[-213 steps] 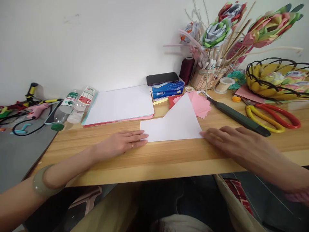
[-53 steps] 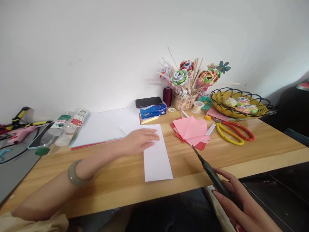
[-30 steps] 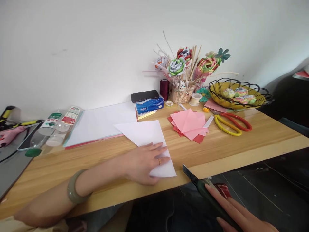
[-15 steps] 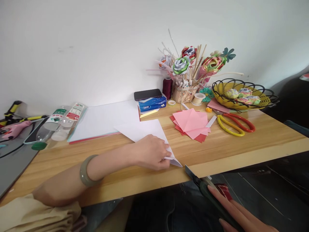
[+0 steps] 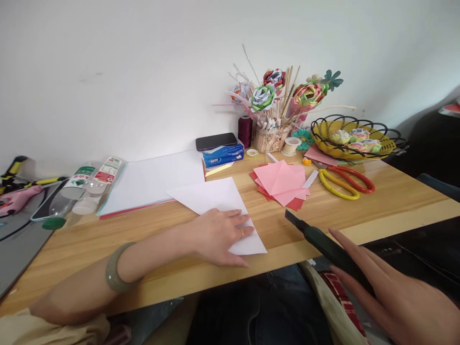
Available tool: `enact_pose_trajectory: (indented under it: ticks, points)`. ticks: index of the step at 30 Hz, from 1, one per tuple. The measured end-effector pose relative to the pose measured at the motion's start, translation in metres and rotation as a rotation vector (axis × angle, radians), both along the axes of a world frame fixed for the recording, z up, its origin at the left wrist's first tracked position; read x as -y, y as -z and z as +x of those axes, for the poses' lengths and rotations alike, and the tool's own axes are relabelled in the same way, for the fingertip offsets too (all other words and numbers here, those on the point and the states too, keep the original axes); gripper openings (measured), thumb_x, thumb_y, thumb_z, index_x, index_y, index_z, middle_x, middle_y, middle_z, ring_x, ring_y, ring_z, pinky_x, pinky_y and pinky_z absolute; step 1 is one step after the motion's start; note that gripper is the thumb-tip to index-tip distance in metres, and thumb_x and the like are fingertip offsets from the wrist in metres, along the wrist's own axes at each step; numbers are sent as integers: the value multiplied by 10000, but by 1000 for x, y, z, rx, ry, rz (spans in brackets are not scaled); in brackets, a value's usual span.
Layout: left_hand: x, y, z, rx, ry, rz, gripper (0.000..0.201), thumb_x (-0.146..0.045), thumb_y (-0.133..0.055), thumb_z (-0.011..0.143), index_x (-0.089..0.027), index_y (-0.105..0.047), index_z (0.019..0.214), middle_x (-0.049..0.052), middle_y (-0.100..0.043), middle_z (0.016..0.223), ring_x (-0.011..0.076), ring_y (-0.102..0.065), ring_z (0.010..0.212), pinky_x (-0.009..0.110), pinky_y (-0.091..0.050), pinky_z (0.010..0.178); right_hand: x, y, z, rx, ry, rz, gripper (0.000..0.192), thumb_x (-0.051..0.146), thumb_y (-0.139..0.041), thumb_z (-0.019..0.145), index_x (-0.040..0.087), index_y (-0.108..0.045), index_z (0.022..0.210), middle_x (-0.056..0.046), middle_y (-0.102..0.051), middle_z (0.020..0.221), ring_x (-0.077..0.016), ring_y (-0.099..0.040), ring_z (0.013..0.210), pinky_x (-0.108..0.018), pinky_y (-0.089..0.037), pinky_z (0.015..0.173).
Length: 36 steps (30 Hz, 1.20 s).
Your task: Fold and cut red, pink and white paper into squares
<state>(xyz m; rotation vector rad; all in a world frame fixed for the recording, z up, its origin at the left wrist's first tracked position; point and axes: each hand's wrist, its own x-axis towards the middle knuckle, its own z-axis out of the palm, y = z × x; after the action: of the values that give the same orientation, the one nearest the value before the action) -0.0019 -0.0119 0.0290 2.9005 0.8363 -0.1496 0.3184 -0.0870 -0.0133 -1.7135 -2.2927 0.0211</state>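
Note:
My left hand lies flat with spread fingers on a folded white sheet of paper, near the front edge of the wooden table. At the lower right, my right hand is closed around the dark green handle of a utility knife. Its blade is out, pointing up and left above the table edge, apart from the paper. Beyond the blade, pink and red paper squares lie in a loose pile.
A stack of large white sheets lies behind, with plastic bottles to its left. Scissors with red and yellow handles rest at the right, before a yellow basket. Paper flowers stand at the back.
My left hand has gone from gripping the paper's near corner to lying flat with fingers spread. My right hand has raised the utility knife up over the table edge.

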Motion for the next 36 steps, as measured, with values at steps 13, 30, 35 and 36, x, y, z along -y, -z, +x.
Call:
enact_pose_trajectory:
  ticks: [13, 30, 35, 36]
  points:
    - [-5, -20, -23, 1130, -645, -549, 246, -351, -558, 803, -144, -679, 748, 8, -665, 653, 120, -564, 562, 214, -421, 529, -102, -21, -64, -70, -302, 288, 431, 387, -427, 916, 86, -566, 1190, -216, -602, 1145, -364, -560, 1067, -559, -462, 857]
    - [26, -107, -47, 1257, -225, 270, 479, -246, -738, 776, -271, -566, 1222, 33, -684, 1048, 181, -626, 972, 331, -490, 901, -95, -150, -134, -420, -708, 376, 190, 283, -526, 890, 226, -607, 728, 28, -590, 640, -85, -518, 539, -207, -379, 479]
    - [31, -121, -40, 1008, -255, 318, 109, -197, -675, 833, -187, -688, 941, 48, -683, 861, 137, -628, 762, 249, -513, 676, -94, -165, -133, -341, -749, 229, 145, 313, -556, 862, 256, -653, 770, 54, -629, 637, -80, -531, 512, -196, -384, 456]
    - [30, -121, -40, 986, -251, 300, 123, -209, -684, 826, -177, -689, 945, 55, -673, 875, 139, -624, 771, 245, -510, 671, -94, -166, -133, -331, -737, 185, 133, 325, -563, 854, 264, -662, 789, 58, -640, 645, -82, -540, 516, -198, -393, 458]
